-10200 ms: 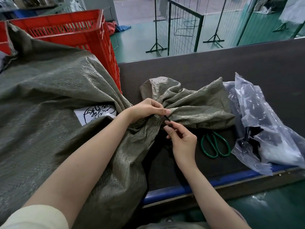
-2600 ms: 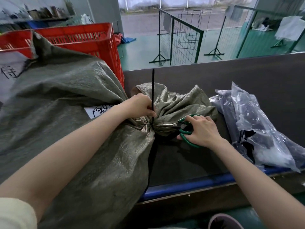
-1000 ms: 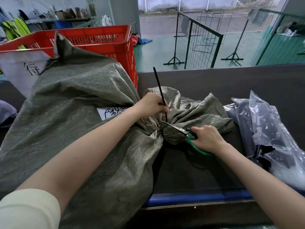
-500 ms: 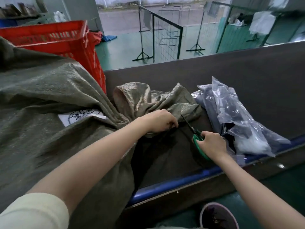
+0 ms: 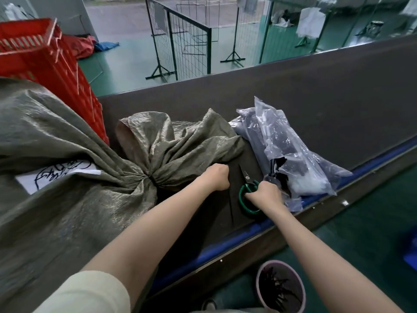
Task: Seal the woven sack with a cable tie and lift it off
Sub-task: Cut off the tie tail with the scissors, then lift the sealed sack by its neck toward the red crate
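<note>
The big grey-green woven sack lies across the dark belt. A black cable tie cinches its neck, and the gathered mouth fans out to the right. My left hand is a closed fist just right of the mouth's edge, off the neck. A thin black strip, the cut tie tail, runs down from the fist over the belt. My right hand grips the green-handled scissors, which rest on the belt with blades pointing away.
A red plastic crate stands behind the sack at left. Crumpled clear plastic bags lie right of the scissors. The belt has a blue front edge. A pink bucket of cable ties sits on the floor below.
The tie's long upright tail has been cut off at the neck. My left hand has moved right, away from the neck. My right hand has brought the scissors down onto the belt.
</note>
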### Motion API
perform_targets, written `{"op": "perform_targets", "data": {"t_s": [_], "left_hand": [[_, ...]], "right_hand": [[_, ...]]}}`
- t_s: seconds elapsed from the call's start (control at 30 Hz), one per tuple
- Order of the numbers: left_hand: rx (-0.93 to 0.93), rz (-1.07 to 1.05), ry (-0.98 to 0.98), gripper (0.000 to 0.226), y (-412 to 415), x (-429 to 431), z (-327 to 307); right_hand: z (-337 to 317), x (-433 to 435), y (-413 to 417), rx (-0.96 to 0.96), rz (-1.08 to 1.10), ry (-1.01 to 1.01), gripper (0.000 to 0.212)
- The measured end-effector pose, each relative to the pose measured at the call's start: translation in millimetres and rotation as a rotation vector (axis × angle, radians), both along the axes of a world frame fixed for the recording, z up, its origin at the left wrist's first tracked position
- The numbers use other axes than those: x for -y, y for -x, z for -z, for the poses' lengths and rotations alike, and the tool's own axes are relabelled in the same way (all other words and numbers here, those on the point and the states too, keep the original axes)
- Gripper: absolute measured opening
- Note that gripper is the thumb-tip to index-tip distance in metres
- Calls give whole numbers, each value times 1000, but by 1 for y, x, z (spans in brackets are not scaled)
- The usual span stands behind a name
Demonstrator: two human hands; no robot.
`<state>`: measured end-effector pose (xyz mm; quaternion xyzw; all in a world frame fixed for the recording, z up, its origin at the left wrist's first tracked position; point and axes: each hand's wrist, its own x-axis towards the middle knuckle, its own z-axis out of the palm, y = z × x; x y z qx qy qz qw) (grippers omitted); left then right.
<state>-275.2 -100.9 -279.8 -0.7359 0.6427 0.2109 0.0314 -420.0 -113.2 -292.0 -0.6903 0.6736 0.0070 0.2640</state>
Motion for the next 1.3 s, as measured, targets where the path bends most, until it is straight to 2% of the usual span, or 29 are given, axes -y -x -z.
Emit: {"op": "perform_targets", "data": {"t_s": [0.2,0.43,0.53,0.6,0.7,0.83,0.9,0.97,1.03,1.13,1.23,1.3], "left_hand": [[-97,-94,-107,53,-1,-1,-2],[-195,-97,-99,68,-10,-11,-20],[-183,-110,-53,59,-19,-12,-35],[-124,-129,-32,44,-29,-15,-50],[144,-141,-2,32,-47,-26,-74],[302,-249,11,42,-81,-43,-88],[374,-301,-72,51,-97,-58,-88],[480,-330,-205,64,-113,-71,-84],[489,-368,-345,71,-130,-80,-80],[347,-350,-465,68,-147,-93,-88],[305,-375,-254,60,-154,-102,-111],[320,-403,-122,56,-161,-107,-125]], "right_hand": [[2,4,-7,-27,-84,45,40],[-5,-2,-12,-158,-242,174,36],[-11,-8,-23,-149,-291,240,35],[-14,-11,-38,-64,-288,250,33],[-14,-17,-66,138,-344,155,29],[-10,-27,-101,287,-439,6,26],[-8,-33,-118,357,-431,-101,26],[-11,-40,-132,507,-360,-338,25],[-15,-47,-145,665,-262,-540,26],[-25,-49,-162,839,-212,-584,25],[-46,-45,-183,1035,-125,-543,10],[-60,-40,-198,1094,-87,-482,21]]}}
